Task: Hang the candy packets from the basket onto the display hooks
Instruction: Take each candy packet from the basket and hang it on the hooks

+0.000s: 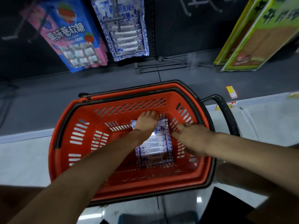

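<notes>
— Where's the packet, from where you stand?

— Flat on the bottom of the red shopping basket (pixel 145 189), a blue-and-white candy packet (pixel 155 151), its long side running from 6 to 12 o'clock. It lies right of the basket's middle.

— And the hands?

— Both are down inside. The left hand (pixel 146 122) lies on the packet's 12 o'clock end, fingers curled over that far edge and gripping it. The right hand (pixel 194 139) is at the packet's 3 o'clock side, by the slotted wall. Its fingers (pixel 181 127) are stretched out nearly straight and it holds nothing.

— Anything on the display?

— At 11 o'clock hangs a blue strawberry soft-candy packet (pixel 72 34), with pink ones behind it. At 12 o'clock is a hanging blue-and-white packet (pixel 126 29) that looks like the one in the basket. Bare grey hooks (pixel 161 64) stick out just below and right of it. At 2 o'clock hang green-and-yellow packets (pixel 252 38), tilted.

— The basket's handle?

— One black handle (pixel 226 113) sticks out at 3 o'clock. The basket sits on a pale tiled floor (pixel 24 159).
</notes>
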`<state>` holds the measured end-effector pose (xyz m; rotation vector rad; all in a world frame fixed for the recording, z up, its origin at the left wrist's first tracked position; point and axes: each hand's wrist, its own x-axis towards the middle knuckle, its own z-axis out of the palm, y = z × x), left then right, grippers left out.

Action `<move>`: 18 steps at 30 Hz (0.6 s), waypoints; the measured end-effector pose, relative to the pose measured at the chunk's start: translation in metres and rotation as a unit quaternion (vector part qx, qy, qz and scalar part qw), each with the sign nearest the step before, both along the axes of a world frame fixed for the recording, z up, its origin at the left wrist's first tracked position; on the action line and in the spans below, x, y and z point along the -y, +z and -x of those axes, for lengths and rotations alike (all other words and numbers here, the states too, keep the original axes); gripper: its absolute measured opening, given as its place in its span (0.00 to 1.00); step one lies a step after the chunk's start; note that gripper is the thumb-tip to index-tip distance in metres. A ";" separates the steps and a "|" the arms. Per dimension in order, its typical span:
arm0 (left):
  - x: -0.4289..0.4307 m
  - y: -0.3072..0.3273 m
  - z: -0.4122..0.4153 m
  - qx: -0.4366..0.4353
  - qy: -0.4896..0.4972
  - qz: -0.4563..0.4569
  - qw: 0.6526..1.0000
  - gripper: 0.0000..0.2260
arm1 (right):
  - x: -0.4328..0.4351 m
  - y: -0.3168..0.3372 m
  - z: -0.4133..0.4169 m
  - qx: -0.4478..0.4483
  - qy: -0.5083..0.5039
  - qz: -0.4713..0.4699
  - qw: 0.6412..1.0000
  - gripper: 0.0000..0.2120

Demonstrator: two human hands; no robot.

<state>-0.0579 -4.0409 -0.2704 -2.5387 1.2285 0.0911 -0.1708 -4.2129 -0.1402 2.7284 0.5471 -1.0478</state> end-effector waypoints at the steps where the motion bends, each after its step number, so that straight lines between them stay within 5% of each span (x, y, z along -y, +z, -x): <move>1: -0.002 0.007 0.001 -0.012 0.011 0.006 1.000 0.16 | 0.000 0.000 0.000 0.000 -0.001 -0.002 1.000 0.34; 5: -0.012 0.044 0.010 -0.061 0.074 0.033 0.995 0.24 | -0.003 0.003 0.000 -0.001 -0.008 -0.001 1.000 0.30; 9: -0.026 0.082 0.019 -0.106 0.083 0.054 0.989 0.19 | -0.007 0.008 0.000 -0.006 -0.018 -0.004 1.000 0.34; 14: -0.051 0.119 0.033 -0.117 0.045 0.106 0.986 0.13 | -0.014 0.021 0.000 -0.001 -0.067 -0.015 0.998 0.23; 18: -0.065 0.163 0.038 -0.083 0.002 0.182 0.980 0.07 | -0.020 0.027 -0.002 0.035 -0.104 -0.025 0.994 0.24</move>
